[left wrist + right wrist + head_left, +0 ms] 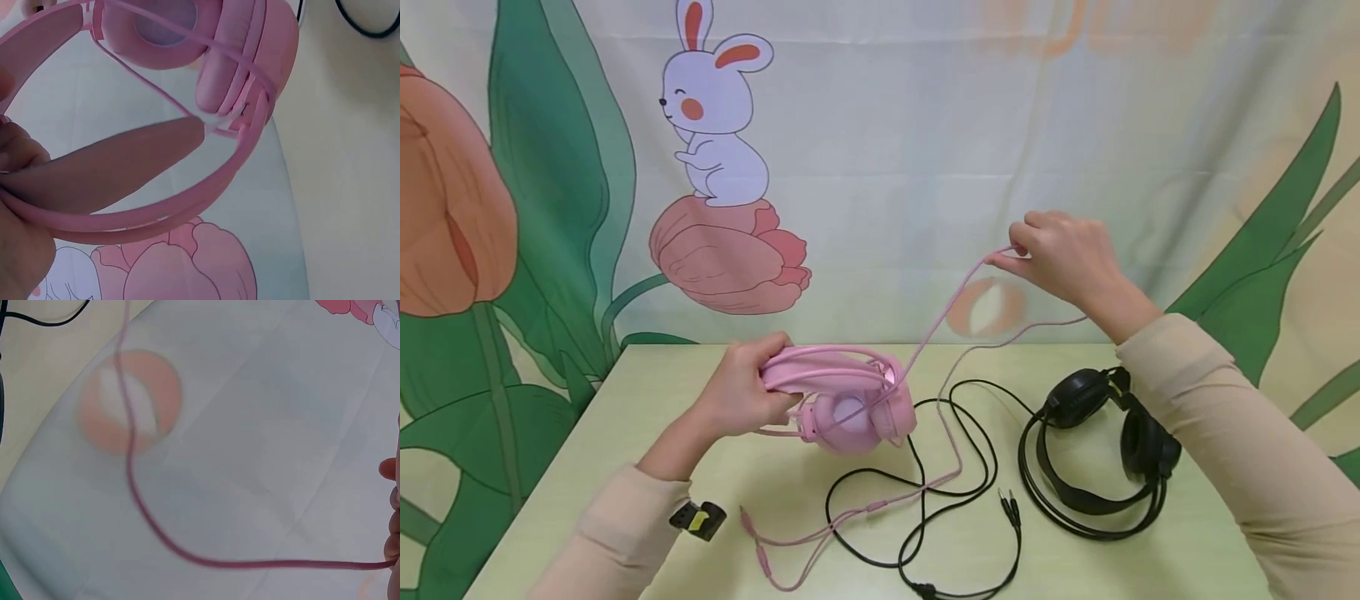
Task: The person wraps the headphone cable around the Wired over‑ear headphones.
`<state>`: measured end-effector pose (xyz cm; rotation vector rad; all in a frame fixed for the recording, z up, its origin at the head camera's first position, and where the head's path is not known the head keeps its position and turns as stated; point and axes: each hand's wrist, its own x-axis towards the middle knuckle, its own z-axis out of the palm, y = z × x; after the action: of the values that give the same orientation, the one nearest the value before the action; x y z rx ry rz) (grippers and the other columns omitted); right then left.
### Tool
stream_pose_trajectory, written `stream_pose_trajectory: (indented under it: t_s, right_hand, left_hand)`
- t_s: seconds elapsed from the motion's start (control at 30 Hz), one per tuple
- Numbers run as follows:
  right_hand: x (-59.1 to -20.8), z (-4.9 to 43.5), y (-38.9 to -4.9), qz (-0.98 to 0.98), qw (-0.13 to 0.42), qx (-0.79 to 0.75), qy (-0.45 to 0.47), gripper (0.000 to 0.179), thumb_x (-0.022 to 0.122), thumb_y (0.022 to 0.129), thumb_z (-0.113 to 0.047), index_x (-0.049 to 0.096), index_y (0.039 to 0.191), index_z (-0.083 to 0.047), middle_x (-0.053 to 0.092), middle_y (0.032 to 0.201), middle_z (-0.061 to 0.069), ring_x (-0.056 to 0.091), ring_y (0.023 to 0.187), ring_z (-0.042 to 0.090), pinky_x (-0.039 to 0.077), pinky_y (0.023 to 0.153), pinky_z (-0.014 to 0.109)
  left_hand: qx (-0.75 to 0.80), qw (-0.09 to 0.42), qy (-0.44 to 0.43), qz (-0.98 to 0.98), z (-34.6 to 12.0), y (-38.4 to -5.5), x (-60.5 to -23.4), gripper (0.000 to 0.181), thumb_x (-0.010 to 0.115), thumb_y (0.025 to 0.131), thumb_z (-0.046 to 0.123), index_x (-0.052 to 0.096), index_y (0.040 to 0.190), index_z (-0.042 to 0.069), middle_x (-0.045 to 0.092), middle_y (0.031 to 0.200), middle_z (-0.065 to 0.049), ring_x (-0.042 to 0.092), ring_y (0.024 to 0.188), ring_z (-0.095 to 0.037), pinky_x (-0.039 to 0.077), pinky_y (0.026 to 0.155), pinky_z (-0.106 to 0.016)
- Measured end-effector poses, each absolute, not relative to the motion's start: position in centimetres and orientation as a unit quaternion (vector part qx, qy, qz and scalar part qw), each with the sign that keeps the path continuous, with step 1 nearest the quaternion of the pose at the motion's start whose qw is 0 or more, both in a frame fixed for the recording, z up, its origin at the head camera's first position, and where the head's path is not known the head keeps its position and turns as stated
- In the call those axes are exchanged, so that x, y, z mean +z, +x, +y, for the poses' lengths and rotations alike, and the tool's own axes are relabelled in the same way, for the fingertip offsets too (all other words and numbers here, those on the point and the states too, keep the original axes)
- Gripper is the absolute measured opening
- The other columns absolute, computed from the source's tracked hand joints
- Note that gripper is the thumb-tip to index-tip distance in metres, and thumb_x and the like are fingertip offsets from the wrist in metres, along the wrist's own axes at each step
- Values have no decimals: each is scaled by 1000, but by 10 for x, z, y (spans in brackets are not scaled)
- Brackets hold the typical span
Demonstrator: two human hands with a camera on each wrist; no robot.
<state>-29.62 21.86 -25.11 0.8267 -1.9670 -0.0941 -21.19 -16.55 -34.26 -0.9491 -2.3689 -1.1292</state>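
Note:
Pink headphones [850,417] are held up over the table by my left hand [741,387], which grips them by the headband [125,162]. Both ear cups hang toward the right in the head view, and the left wrist view shows the cushioned cup [156,31] close up. Raised to the upper right, my right hand [1063,258] pinches the pink cable [951,304] between thumb and fingers. From the headphones the cable rises taut to that hand; past it, the cable loops down in the right wrist view. Its split plug ends [752,533] lie on the table front.
Black headphones [1097,450] lie on the right of the table [647,392]. Their black cable [868,475] spreads in loops across the middle, crossing under the pink one, with plugs [1011,504] near the front. A printed curtain [887,150] hangs right behind the table.

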Motion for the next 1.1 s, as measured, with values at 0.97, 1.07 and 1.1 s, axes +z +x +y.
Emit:
stream_pose_trajectory:
  t_s: [0.97,1.07,1.1]
  right_hand:
    - [-284,172,-303,-896,342,14,284,45,64,79,-47,45,54,-16,39,53,-3,29,40,11,17,38,24]
    - [-287,171,-304,-910,312,14,272,44,61,82,-49,47,55,-16,42,53,-3,33,42,12,19,38,24]
    - [-289,171,-305,-914,304,13,268,44,60,82,-49,48,55,-17,43,53,-3,34,42,12,20,38,24]
  left_hand:
    - [-642,-24,-393,-658,-135,-204,-359,10,47,70,-6,45,80,-3,40,61,4,36,54,-8,29,46,-26]
    - [-675,-47,-403,-616,-134,-205,-361,13,43,69,-7,45,81,0,38,58,2,32,50,-9,25,43,-27]
    - [-684,-52,-406,-604,-133,-205,-362,16,42,69,-8,46,82,1,37,58,2,31,49,-10,23,42,-28]
